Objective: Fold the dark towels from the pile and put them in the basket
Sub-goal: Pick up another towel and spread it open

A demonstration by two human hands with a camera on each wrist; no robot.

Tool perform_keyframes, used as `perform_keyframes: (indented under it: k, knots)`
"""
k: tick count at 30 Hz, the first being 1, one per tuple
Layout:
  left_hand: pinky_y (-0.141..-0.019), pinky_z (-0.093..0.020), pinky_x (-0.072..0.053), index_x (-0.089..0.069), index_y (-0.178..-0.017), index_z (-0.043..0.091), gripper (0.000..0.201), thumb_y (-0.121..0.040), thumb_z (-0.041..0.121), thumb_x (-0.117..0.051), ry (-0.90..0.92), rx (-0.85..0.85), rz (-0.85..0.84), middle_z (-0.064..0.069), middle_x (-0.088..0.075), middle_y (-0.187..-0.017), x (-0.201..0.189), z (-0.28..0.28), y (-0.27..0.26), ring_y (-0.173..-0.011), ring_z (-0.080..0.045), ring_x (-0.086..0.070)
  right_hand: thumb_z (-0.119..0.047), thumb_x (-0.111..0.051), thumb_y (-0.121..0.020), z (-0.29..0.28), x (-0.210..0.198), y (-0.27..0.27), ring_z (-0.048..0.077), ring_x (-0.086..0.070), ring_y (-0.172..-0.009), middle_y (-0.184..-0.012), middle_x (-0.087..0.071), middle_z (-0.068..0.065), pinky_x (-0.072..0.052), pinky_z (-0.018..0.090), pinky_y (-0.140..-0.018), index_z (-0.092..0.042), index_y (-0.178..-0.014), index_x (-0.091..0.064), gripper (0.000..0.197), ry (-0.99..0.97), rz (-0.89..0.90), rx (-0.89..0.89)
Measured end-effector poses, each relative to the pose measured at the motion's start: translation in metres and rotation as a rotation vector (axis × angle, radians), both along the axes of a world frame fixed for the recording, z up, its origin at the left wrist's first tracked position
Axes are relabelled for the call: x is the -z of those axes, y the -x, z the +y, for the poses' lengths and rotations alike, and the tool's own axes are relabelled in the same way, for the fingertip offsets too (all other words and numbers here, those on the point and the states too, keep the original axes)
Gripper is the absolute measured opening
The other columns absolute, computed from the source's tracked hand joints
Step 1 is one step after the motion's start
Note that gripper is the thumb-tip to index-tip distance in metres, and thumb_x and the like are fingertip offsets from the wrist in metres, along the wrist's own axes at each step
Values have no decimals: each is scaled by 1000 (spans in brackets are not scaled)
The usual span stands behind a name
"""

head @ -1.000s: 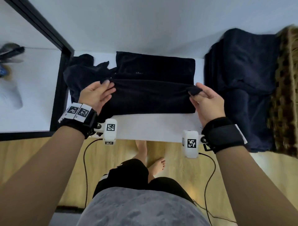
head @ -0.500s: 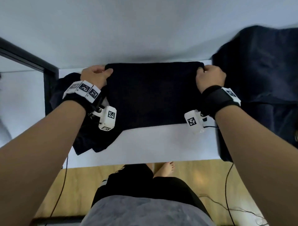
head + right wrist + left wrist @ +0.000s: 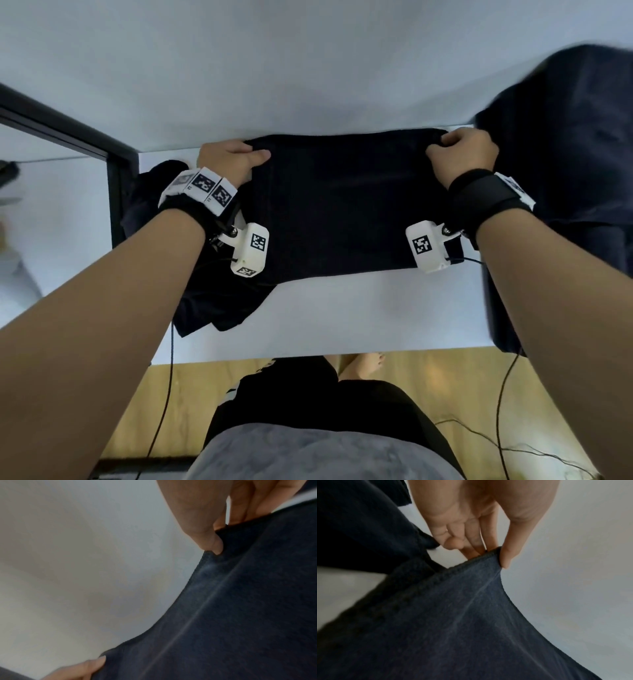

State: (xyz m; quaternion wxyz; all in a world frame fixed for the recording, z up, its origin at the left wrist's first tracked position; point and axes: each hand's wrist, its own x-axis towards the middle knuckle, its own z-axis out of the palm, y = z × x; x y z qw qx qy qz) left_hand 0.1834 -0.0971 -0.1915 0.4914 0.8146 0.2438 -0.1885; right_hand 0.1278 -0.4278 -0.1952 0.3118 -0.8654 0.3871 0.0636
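A dark navy towel [image 3: 342,205] lies folded flat on the white table [image 3: 342,315], its far edge at the wall. My left hand [image 3: 233,159] pinches the towel's far left corner, thumb on top and fingers underneath, as the left wrist view shows [image 3: 494,553]. My right hand [image 3: 462,154] grips the far right corner, seen close in the right wrist view [image 3: 217,545]. The towel [image 3: 453,615] fills the lower part of that left wrist view. A crumpled pile of dark towels [image 3: 205,301] lies under my left wrist. The basket is out of view.
More dark cloth [image 3: 565,154] is heaped at the right end of the table. A black frame post [image 3: 116,192] stands at the table's left edge. Cables [image 3: 503,411] hang over a wooden floor [image 3: 428,383] below the near edge. A grey wall [image 3: 308,68] rises behind.
Both hands carried the towel's near edge away from me to the far edge, folding it over. Since half a second ago the hands have barely moved.
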Motion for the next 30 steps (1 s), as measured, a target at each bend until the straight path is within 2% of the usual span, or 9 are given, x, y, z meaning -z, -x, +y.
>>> perform_keyframes:
  k: [3, 5, 7, 11, 15, 19, 22, 26, 30]
  knots:
    - [-76, -17, -52, -70, -84, 29, 27, -65, 38, -87, -5, -32, -73, 12, -65, -71, -17, 6, 16, -66, 0, -61, -25, -62, -86, 3, -23, 14, 26, -64, -109, -109, -73, 9, -40, 20, -94, -11, -105, -75, 27, 32, -72, 6]
    - [-89, -27, -53, -70, -86, 26, 25, -67, 32, -87, 32, -49, -99, 8, -65, -75, -34, 8, 32, -75, -7, -61, -25, -62, -88, 6, -41, 30, 28, -65, -104, -102, -75, 11, -41, 21, -91, -8, -99, -76, 25, 42, -122, -1]
    - [-92, -30, -54, -71, -85, 26, 23, -68, 31, -87, 52, -67, -139, 7, -69, -78, -51, 10, 49, -78, -9, -64, -25, -64, -88, 8, -60, 49, 28, -67, -99, -96, -75, 12, -40, 16, -83, -7, -95, -77, 24, 37, -177, 10]
    - [-92, -30, -54, -71, -82, 32, 20, -69, 39, -85, 50, -80, -260, 9, -73, -90, -83, 14, 85, -89, -9, -70, -26, -67, -87, 9, -98, 90, 22, -68, -93, -93, -76, 7, -34, 9, -81, -10, -96, -78, 22, 8, -299, 63]
    - [-88, -28, -55, -73, -75, 37, 23, -60, 49, -84, 102, -128, -382, 11, -74, -84, -123, 19, 120, -82, -6, -70, -27, -68, -87, 10, -144, 123, 16, -68, -97, -99, -76, 2, -42, 23, -98, -13, -100, -77, 21, -5, -451, 52]
    - [-78, -24, -54, -75, -71, 41, 27, -50, 54, -86, 190, -160, -535, 14, -73, -74, -177, 23, 144, -69, -2, -67, -28, -68, -88, 10, -197, 150, 16, -66, -102, -102, -75, 1, -45, 31, -101, -14, -102, -77, 21, 16, -613, 49]
    - [-75, -24, -50, -76, -70, 39, 20, -56, 45, -88, 214, -188, -660, 16, -71, -69, -226, 26, 151, -62, -2, -63, -30, -68, -88, 6, -240, 159, 13, -65, -99, -101, -74, -1, -43, 23, -97, -17, -101, -77, 21, 2, -718, 53]
    - [-69, -10, -49, -74, -64, 39, 15, -63, 34, -88, 215, -216, -833, 21, -69, -67, -292, 29, 155, -64, 7, -63, -33, -66, -88, 1, -297, 162, 4, -56, -85, -96, -70, -11, -35, 14, -82, -22, -98, -76, 18, 15, -878, 37]
    - [-63, -1, -44, -72, -71, 29, 15, -67, 32, -86, 216, -233, -948, 25, -69, -67, -335, 36, 169, -66, 12, -62, -32, -63, -89, 3, -334, 168, 0, -54, -80, -89, -65, -18, -30, -2, -72, -26, -94, -74, 14, 6, -1005, 10]
